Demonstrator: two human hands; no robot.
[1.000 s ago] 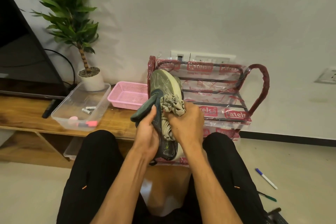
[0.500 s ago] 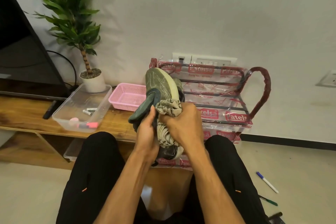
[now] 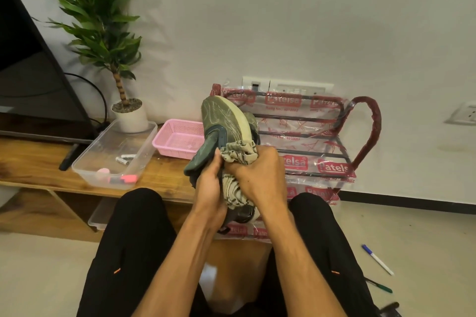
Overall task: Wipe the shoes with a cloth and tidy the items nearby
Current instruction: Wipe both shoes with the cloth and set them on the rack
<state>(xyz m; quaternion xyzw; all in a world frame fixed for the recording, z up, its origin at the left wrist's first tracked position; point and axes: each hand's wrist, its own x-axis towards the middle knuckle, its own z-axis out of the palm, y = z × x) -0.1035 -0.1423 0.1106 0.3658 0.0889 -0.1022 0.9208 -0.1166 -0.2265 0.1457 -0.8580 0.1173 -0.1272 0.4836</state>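
To your left, a television [image 3: 28, 80] with a dark screen stands on a low wooden unit [image 3: 33, 170]. A black cable [image 3: 102, 100] loops behind it toward the wall [image 3: 283, 20]. A green leafy plant [image 3: 98, 28] rises upright from a white pot [image 3: 131, 118] topped with gravel, set at the back of the unit, near the wall. You face a white switch plate [image 3: 298, 86] low on the wall; a second socket [image 3: 463, 116] sits well to its right. A black skirting strip [image 3: 412, 202] meets the pale floor [image 3: 425, 234].
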